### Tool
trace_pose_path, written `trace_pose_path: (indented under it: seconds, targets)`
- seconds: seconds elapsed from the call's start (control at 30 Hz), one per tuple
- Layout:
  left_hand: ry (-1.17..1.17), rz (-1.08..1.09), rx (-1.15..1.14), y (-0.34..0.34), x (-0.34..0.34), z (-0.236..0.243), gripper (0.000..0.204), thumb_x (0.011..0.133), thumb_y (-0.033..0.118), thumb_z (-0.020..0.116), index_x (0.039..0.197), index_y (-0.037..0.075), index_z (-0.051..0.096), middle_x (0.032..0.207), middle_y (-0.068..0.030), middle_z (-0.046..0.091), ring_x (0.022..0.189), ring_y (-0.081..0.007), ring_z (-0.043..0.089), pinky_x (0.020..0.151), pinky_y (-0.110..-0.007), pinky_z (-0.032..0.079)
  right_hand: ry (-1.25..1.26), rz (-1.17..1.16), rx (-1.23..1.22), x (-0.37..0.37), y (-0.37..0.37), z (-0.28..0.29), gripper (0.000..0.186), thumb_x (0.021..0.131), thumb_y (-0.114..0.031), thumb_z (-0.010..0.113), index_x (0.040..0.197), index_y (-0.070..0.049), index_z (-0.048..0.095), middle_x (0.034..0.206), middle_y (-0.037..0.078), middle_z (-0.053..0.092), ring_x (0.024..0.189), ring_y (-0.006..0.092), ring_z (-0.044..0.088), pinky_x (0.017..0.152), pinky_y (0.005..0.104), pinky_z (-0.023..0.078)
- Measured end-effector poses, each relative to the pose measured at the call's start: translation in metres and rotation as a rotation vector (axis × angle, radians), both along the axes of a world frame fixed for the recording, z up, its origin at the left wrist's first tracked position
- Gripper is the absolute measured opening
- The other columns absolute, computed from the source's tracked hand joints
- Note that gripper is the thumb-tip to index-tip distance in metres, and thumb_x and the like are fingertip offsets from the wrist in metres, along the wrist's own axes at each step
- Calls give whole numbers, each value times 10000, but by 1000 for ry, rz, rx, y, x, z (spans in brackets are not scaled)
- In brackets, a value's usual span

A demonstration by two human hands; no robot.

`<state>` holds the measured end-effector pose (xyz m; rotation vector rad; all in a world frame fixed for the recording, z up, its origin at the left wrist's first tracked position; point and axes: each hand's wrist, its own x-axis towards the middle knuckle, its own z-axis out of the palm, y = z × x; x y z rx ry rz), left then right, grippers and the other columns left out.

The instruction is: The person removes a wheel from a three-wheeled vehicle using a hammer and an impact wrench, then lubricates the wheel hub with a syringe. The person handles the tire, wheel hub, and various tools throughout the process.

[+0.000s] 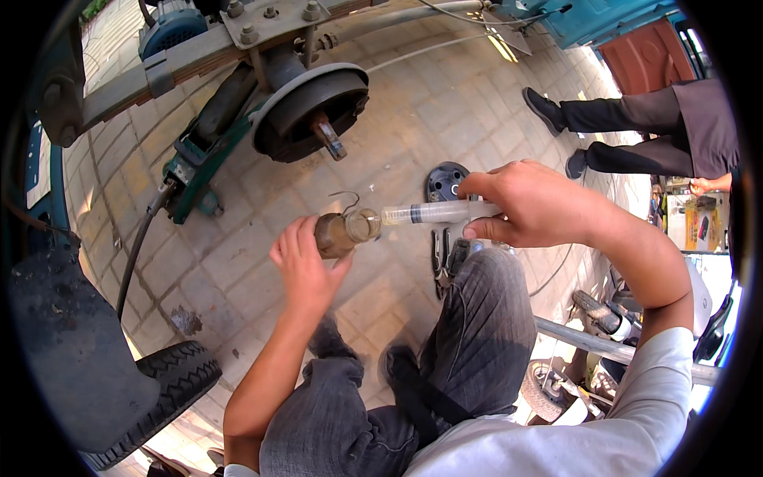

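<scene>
My left hand [302, 258] is wrapped round a small brownish glass bottle [334, 234], tilted so its open mouth faces right. A thin bent wire [347, 200] shows at the bottle's upper side. In my right hand [524, 203] is a clear plastic syringe [441, 212] with a dark plunger seal, held almost level. Its tip points left at the bottle's mouth; whether it reaches inside I cannot tell. Behind the syringe, a round black disc with holes [447, 181] lies on the paving. Below it are dark-handled pliers [439, 262], beside my raised knee.
A wheel hub with a brake drum [306, 115] hangs from a leaf spring [151, 83] at the upper left. Near it stands a green jack [199, 163]. A tyre [179, 374] is at lower left. Another person [652, 127] stands at right, above a metal rail [588, 340].
</scene>
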<state>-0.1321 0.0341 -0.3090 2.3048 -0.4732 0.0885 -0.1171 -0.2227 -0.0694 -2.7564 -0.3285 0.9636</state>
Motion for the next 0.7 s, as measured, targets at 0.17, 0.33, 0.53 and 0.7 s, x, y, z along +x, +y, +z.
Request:
trace_pose_path:
  seconds: [0.17, 0.33, 0.53, 0.7]
  targets:
    - [4, 32, -6, 0, 2, -2, 806, 615, 186, 876, 1298, 53, 471, 1257, -145, 524, 1190, -341, 485, 1040, -470, 300, -96, -77, 98, -5, 0, -1, 350, 851, -257, 710, 1071, -6, 601, 625, 178, 604, 643, 398, 628, 606, 460, 473]
    - [98, 150, -105, 6, 4, -8, 792, 634, 219, 868, 1304, 53, 478, 1274, -142, 529, 1210, -346, 485, 1061, -489, 293, -144, -179, 242, -8, -14, 0, 369, 817, -267, 733, 1055, -6, 624, 554, 114, 548, 506, 265, 575, 501, 377, 406]
    - [236, 228, -194, 12, 4, -14, 804, 633, 226, 866, 1304, 28, 470, 1281, -159, 527, 1221, -354, 491, 1041, -483, 334, -494, -472, 430, 2, -5, -36, 310, 809, -190, 754, 1028, 5, 654, 556, 38, 516, 493, 108, 452, 489, 277, 343]
    - [258, 222, -207, 14, 1, -15, 801, 634, 232, 866, 1302, 29, 473, 1285, -160, 522, 1223, -349, 492, 1040, -476, 344, -675, -429, 294, 23, 5, -76, 331, 789, -222, 734, 998, 24, 662, 612, 136, 628, 535, 202, 597, 523, 330, 460]
